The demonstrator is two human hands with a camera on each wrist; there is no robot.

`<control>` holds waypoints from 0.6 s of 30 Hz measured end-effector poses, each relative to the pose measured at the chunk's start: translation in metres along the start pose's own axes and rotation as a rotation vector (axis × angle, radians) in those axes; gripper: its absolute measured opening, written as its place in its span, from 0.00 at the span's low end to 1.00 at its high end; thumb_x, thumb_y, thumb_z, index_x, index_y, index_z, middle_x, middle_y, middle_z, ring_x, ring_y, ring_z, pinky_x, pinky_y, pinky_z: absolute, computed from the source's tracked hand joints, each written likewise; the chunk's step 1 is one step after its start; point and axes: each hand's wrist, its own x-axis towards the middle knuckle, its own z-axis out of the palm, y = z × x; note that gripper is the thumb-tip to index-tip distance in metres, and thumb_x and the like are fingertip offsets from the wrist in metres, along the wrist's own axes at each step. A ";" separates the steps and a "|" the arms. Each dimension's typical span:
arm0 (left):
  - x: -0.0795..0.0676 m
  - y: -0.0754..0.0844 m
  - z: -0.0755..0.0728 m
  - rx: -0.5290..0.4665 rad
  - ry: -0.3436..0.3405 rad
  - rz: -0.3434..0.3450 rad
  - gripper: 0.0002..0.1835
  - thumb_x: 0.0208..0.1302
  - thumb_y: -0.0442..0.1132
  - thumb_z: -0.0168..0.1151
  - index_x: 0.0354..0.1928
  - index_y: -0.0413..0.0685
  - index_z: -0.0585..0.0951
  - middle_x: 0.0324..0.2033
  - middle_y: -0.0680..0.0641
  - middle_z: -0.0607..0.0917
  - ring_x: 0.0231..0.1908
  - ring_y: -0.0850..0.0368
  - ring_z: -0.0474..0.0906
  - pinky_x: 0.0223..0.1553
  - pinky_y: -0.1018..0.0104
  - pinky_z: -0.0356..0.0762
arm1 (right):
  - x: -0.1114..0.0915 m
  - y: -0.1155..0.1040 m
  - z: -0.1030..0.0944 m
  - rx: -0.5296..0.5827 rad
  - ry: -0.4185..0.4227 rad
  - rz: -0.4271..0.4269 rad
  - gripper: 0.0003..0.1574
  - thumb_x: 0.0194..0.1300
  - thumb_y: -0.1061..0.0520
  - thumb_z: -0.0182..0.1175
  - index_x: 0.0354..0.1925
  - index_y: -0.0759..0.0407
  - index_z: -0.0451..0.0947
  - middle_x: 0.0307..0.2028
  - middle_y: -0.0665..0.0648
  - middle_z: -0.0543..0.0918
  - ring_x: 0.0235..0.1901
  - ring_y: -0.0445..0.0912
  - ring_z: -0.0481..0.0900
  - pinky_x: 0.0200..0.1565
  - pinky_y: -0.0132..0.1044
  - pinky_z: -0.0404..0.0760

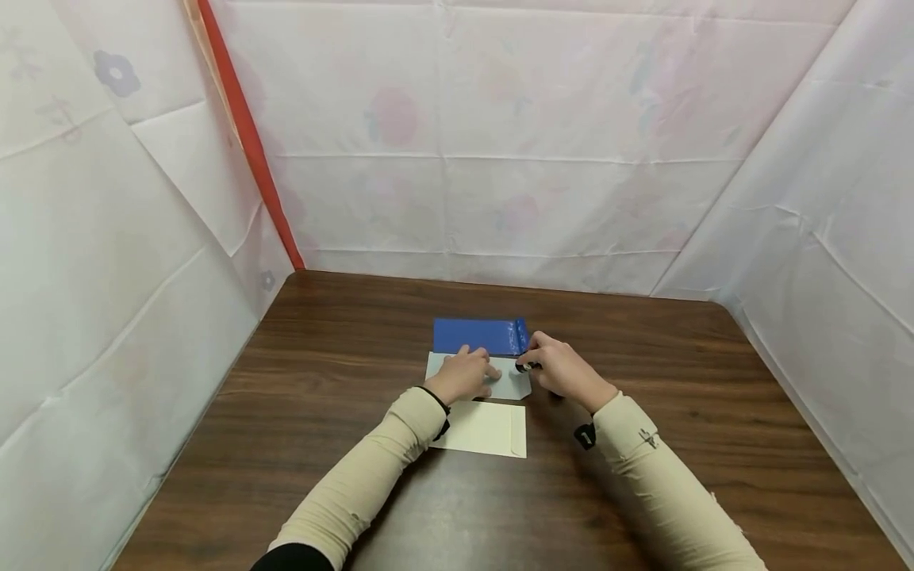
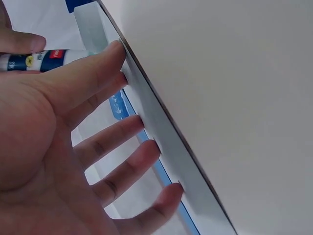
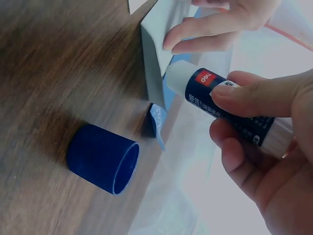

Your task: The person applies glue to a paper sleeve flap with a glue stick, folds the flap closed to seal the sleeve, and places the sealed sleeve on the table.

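My left hand (image 1: 464, 377) rests on a pale blue envelope (image 1: 512, 384), its spread fingertips pressing on the paper. In the right wrist view, the envelope's flap (image 3: 152, 71) stands raised at its end. My right hand (image 1: 567, 373) grips a glue stick (image 3: 201, 95) with a dark blue and red label. The stick's uncapped white end points at the flap, right by the left fingertips. On the table near the right hand lies the dark blue cap (image 3: 100, 159) on its side.
Beyond the pale envelope lies a blue envelope (image 1: 471, 335) with whitish smears near its flap end. Closer to me is a cream envelope (image 1: 489, 428), partly under my left wrist. The wooden table (image 1: 343, 341) is bordered by white cloth walls (image 1: 500, 206).
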 end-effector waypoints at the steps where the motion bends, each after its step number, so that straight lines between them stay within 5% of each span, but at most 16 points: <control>1: 0.000 0.000 0.000 -0.002 0.002 0.003 0.20 0.65 0.48 0.64 0.59 0.64 0.81 0.55 0.51 0.76 0.46 0.52 0.66 0.44 0.52 0.74 | 0.002 0.001 0.002 -0.006 -0.002 0.008 0.16 0.57 0.72 0.64 0.43 0.61 0.87 0.38 0.57 0.76 0.31 0.43 0.77 0.30 0.30 0.76; 9: 0.000 0.004 0.002 -0.004 -0.004 0.008 0.20 0.65 0.48 0.65 0.58 0.64 0.81 0.56 0.51 0.76 0.47 0.51 0.66 0.44 0.52 0.73 | 0.006 0.005 0.010 -0.001 -0.026 0.043 0.14 0.59 0.69 0.65 0.44 0.62 0.86 0.39 0.59 0.76 0.32 0.44 0.77 0.31 0.33 0.77; 18: 0.002 0.003 0.002 -0.004 0.009 -0.007 0.18 0.64 0.48 0.65 0.57 0.64 0.82 0.56 0.51 0.76 0.50 0.49 0.67 0.47 0.48 0.74 | 0.003 0.001 0.010 -0.017 -0.042 -0.033 0.13 0.58 0.70 0.66 0.42 0.61 0.87 0.36 0.56 0.76 0.30 0.42 0.75 0.31 0.30 0.76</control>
